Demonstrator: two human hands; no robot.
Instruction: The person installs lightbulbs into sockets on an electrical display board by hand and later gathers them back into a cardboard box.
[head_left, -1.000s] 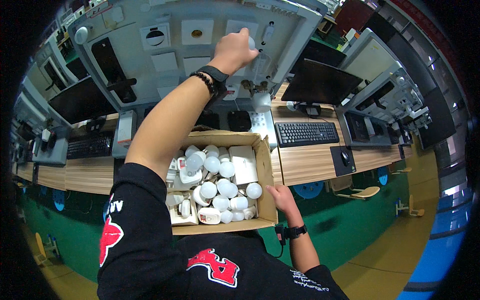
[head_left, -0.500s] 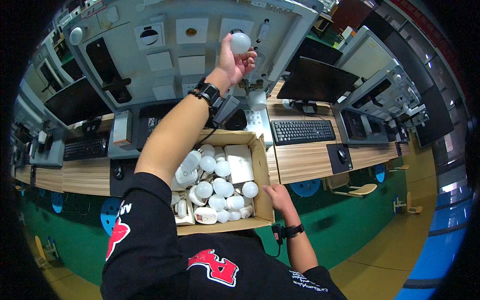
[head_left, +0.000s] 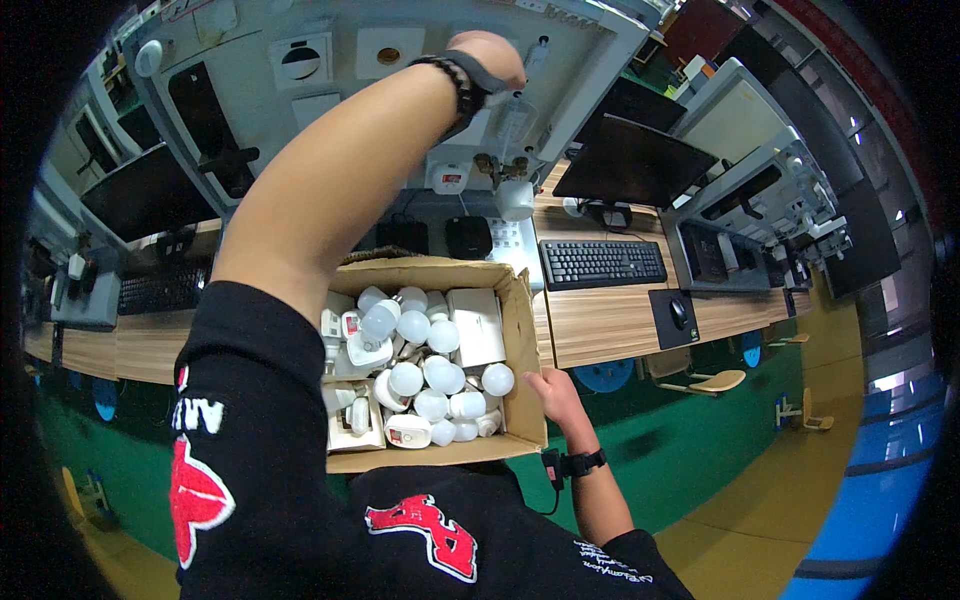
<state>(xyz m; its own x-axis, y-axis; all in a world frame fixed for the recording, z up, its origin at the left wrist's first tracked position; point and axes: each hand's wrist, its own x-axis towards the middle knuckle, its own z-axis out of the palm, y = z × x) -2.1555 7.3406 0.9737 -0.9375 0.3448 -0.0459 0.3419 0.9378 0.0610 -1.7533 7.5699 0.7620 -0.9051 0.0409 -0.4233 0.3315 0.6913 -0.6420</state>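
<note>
My left hand is raised to the upright grey panel, at the spot where a round white bulb showed earlier. Its back and wrist face me; the fingers are hidden, so whether they grip anything does not show. Below my left forearm is an open cardboard box, held close to my body. Inside lie several round white light bulbs, small white devices and a white carton. My right hand grips the box's right wall.
The panel bears square white plates and a metal valve fitting with a white cup. To the right stand a monitor, keyboard and mouse on a wooden desk. Stools are below.
My left hand has moved up slightly and turned over, so its fingers and the white bulb beside them no longer show. My right hand stays on the box.
</note>
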